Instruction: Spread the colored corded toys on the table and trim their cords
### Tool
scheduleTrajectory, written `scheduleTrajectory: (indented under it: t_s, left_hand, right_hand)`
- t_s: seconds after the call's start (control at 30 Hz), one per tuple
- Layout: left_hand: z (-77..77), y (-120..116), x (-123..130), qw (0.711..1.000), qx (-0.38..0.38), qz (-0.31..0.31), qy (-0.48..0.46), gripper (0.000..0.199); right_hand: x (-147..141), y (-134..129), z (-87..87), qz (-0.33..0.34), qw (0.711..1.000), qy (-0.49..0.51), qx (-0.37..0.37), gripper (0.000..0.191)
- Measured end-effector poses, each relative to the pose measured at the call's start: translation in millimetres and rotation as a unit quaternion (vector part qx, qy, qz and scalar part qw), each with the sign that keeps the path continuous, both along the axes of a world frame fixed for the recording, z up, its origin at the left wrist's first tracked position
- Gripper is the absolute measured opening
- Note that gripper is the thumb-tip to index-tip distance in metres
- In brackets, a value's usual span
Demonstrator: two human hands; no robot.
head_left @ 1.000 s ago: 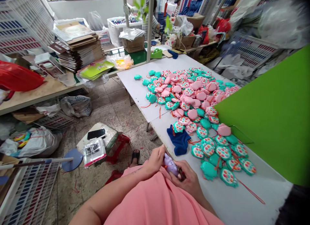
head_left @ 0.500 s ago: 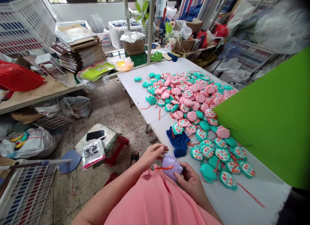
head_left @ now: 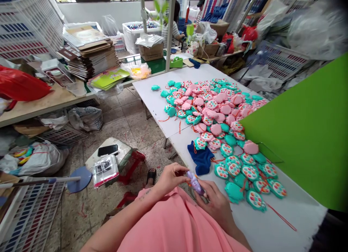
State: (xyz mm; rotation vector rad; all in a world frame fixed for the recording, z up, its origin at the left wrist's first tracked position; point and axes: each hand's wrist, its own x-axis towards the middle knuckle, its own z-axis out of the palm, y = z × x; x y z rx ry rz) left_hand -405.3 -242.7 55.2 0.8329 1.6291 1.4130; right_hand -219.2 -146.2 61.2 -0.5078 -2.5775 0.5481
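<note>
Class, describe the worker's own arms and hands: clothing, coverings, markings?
The left hand and right hand wear no gloves. Both forearms are bare; the left forearm bears small dark markings. A pink garment covers the torso.

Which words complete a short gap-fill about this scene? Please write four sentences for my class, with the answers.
1. The toy between the left hand and the right hand is light ____.
2. The cloth on the table is dark ____.
3. The large panel on the right is bright ____.
4. The plastic-wrapped packet lies beside a black ____.

Answers: purple; blue; green; phone.
</note>
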Motion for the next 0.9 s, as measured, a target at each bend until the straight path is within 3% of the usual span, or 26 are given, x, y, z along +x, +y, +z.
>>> scheduleTrajectory:
  t_s: [0.27,0.4,0.57,0.67,0.77,0.9]
  left_hand:
    - [8.0,-4,0,0.998,-0.031,-0.005,0.058,0.030]
    - [6.3,-4,-1,0.996,-0.039,-0.016,0.076,0.027]
    - [2.6,-3,-2,0.998,-0.048,-0.021,0.034,0.024]
    - [1.6,0,-3,0.997,-0.072,-0.020,0.031,0.023]
    - [-0.5,3,-8,0.996,-0.082,0.011,0.027,0.029]
    - [-7.6,5,-17,0.994,-0.072,0.072,-0.029,0.041]
  right_hand:
    - [4,1,-7.6,0.000,0.997,-0.050,0.053,0.033]
    - [5,2,-8.9,0.000,0.998,-0.049,0.048,0.035]
    - [5,2,-10.1,0.002,0.999,-0.035,0.010,0.033]
    - [4,1,-9.1,0.004,0.998,-0.026,-0.059,0.031]
    - [2,-1,-6.5,-0.015,0.982,-0.014,-0.186,0.028]
    - [-2,0,-2.0,-0.083,0.919,0.002,-0.385,0.030]
